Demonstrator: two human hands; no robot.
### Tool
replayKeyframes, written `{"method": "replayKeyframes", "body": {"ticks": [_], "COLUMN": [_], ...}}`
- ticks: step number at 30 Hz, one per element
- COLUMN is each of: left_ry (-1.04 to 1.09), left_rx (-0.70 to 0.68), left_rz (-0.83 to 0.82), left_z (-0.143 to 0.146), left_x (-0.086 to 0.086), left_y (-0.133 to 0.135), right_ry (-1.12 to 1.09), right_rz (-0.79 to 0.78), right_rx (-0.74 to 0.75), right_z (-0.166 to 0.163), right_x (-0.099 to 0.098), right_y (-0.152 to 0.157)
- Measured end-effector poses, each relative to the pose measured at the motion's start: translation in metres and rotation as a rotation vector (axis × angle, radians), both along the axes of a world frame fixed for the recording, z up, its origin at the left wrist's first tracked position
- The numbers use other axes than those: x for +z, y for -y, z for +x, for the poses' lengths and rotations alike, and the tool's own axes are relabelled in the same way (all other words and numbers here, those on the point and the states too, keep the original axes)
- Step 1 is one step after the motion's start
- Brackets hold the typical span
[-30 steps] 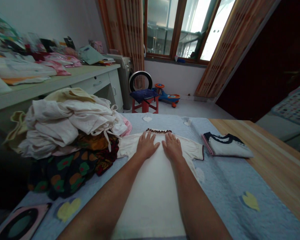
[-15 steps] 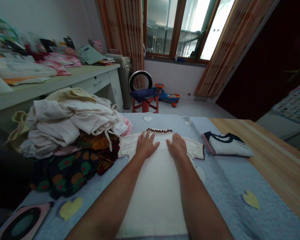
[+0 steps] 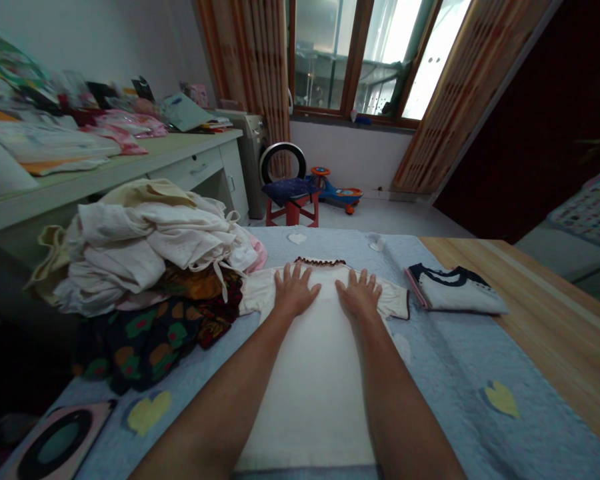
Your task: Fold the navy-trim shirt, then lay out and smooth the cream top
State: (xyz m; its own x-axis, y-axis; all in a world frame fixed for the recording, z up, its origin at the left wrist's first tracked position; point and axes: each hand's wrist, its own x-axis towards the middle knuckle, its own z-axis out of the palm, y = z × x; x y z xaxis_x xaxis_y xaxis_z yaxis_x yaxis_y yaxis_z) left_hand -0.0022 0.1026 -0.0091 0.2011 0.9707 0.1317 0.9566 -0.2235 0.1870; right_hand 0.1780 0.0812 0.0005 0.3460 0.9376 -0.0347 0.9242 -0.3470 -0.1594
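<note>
A cream short-sleeved garment (image 3: 316, 373) with a dark frilled neckline lies flat on a light blue quilt (image 3: 450, 373). My left hand (image 3: 294, 291) rests flat on its upper left chest, fingers spread. My right hand (image 3: 361, 293) lies flat on the upper right chest near the right sleeve, fingers apart. Neither hand holds anything.
A heap of white and flower-patterned clothes (image 3: 145, 267) sits to the left. A folded white and navy garment (image 3: 455, 290) lies at the right by a wooden surface (image 3: 555, 320). A cluttered desk (image 3: 105, 160) stands at far left, a red stool (image 3: 291, 200) beyond the bed.
My right hand has slid outward to the right across the garment, toward the sleeve. My left hand has stayed in place.
</note>
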Motion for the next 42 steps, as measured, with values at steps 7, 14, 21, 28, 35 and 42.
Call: {"method": "replayKeyframes", "body": {"ticks": [7, 14, 21, 28, 35, 42], "left_ry": [0.0, -0.013, -0.002, 0.003, -0.001, 0.015], "left_rx": [0.001, 0.003, -0.001, 0.005, 0.004, 0.004], "left_rz": [-0.017, -0.012, -0.002, -0.007, -0.009, 0.017], "left_z": [0.0, 0.0, -0.001, -0.001, -0.001, -0.002], "left_x": [-0.001, -0.001, 0.001, 0.002, 0.004, 0.002], "left_y": [-0.002, -0.001, 0.0, 0.001, 0.001, 0.0], "right_ry": [0.0, 0.007, 0.125, 0.147, 0.147, 0.148], "right_rz": [-0.021, -0.076, -0.013, -0.057, -0.008, 0.0], "right_rx": [0.089, 0.271, 0.106, 0.088, 0.104, 0.094], "right_z": [0.019, 0.049, 0.044, 0.053, 0.063, 0.078], "right_x": [0.0, 0.003, -0.001, -0.001, -0.001, -0.001], "right_y": [0.002, 0.007, 0.022, 0.022, 0.025, 0.026]}}
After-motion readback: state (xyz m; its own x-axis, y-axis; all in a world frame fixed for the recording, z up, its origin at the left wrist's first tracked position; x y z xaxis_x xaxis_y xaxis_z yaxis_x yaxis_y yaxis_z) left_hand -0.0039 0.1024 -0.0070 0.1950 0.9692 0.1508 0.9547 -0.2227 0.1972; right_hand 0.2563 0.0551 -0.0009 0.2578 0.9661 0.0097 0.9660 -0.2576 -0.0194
